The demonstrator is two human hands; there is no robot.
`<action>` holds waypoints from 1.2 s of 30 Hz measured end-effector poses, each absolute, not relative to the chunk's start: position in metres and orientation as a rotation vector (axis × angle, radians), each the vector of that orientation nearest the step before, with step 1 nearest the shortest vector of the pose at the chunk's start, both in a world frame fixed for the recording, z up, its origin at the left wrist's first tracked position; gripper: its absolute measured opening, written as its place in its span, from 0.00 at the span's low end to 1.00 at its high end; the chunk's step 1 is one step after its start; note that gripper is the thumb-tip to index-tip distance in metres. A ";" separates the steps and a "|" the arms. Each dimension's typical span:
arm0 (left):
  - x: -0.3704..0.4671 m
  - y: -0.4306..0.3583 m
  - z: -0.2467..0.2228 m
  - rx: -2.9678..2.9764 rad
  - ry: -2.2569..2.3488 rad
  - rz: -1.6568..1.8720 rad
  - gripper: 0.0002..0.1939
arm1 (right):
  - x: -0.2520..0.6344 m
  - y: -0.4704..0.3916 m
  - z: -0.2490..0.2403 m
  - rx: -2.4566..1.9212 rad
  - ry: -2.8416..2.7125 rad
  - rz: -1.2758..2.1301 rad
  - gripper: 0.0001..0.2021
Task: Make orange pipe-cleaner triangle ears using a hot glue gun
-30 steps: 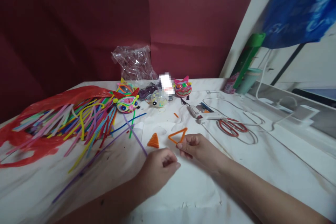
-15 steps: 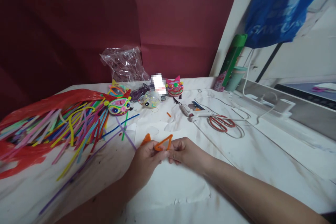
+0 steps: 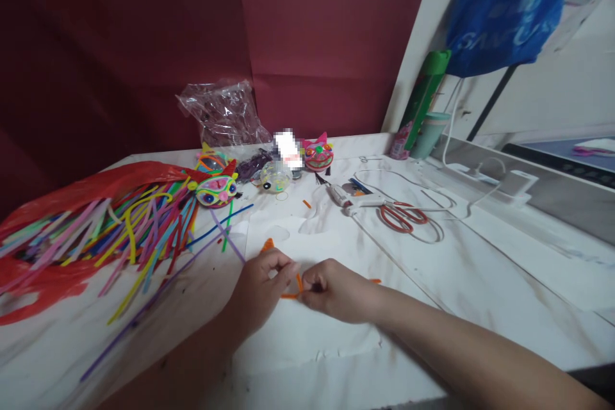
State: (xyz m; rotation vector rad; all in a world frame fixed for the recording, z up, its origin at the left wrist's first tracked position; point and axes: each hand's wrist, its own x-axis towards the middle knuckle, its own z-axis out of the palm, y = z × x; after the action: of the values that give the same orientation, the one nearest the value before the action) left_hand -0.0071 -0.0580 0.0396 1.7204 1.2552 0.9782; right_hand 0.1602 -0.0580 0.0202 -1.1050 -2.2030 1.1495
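Observation:
Over a white paper sheet (image 3: 307,339), both hands hold a bent orange pipe cleaner (image 3: 290,296). My left hand (image 3: 262,285) pinches one side of it between thumb and fingers. On the other side, my right hand (image 3: 339,289) is closed with thumb against curled fingers, gripping the pipe cleaner's corner. My fingers hide part of the bend. Just beyond the left hand an orange fuzzy piece (image 3: 268,245) shows, partly covered. A small orange end (image 3: 375,280) sticks out past the right wrist.
Colourful pipe cleaners (image 3: 144,224) spill from a red plastic bag (image 3: 110,176) on the left. Decorated animal heads (image 3: 214,189) stand at the back. To the right lie a glue gun (image 3: 358,198), red-handled scissors (image 3: 401,216) and cables. A power strip (image 3: 480,174) sits farther right.
The orange pipe cleaner has turned from an upright triangle to a lower, partly hidden position. My right hand has rotated and its fingers have curled in. The view has shifted slightly.

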 end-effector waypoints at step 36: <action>-0.009 -0.048 0.022 1.448 1.166 1.015 0.14 | 0.163 -0.047 0.030 -1.153 -1.608 1.592 0.10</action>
State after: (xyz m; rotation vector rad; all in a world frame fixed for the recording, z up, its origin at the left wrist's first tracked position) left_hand -0.0085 -0.0481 0.0222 1.4477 1.1661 1.0149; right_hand 0.1633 -0.0471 0.0301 -1.1528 -1.6076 1.5918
